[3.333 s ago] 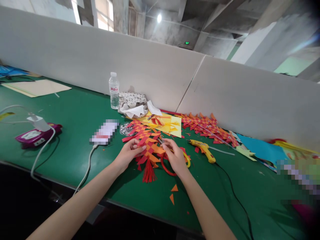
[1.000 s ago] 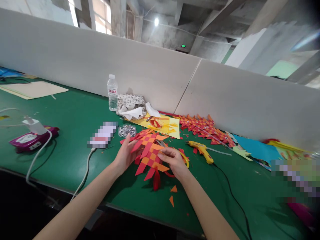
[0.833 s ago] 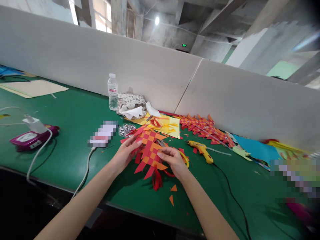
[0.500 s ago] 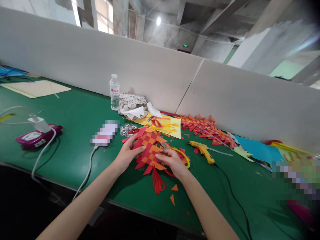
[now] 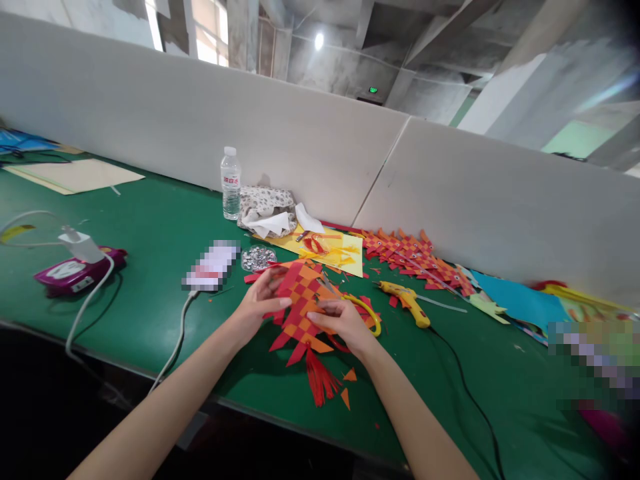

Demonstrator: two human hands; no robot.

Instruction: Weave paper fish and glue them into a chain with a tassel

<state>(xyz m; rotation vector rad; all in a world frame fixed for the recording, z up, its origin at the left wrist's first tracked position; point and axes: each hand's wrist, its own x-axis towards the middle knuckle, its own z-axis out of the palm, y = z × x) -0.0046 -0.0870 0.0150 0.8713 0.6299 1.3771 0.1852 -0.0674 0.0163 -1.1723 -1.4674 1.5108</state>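
A woven red and orange paper fish (image 5: pixel 301 300) is held up between both hands over the green table. My left hand (image 5: pixel 260 300) grips its left side, thumb across the front and fingers partly behind. My right hand (image 5: pixel 345 323) pinches its right edge, thumb in front. A red tassel (image 5: pixel 320 379) hangs from the fish's lower end. Beside my right hand lie scissors with a yellow handle (image 5: pixel 370 313), partly covered by the hand and the fish. Two orange paper scraps (image 5: pixel 346 399) lie below the right hand.
A yellow glue gun (image 5: pixel 407 301) with a black cord lies to the right. Finished woven pieces (image 5: pixel 420 257) are heaped by the partition. A dish of small shiny pieces (image 5: pixel 259 257), a water bottle (image 5: pixel 231 187), a phone (image 5: pixel 213 265) and a purple power strip (image 5: pixel 80 270) stand leftward.
The paper fish has tilted and dropped slightly, and its tassel has swung down and to the right. My left hand has shifted its hold on the left side.
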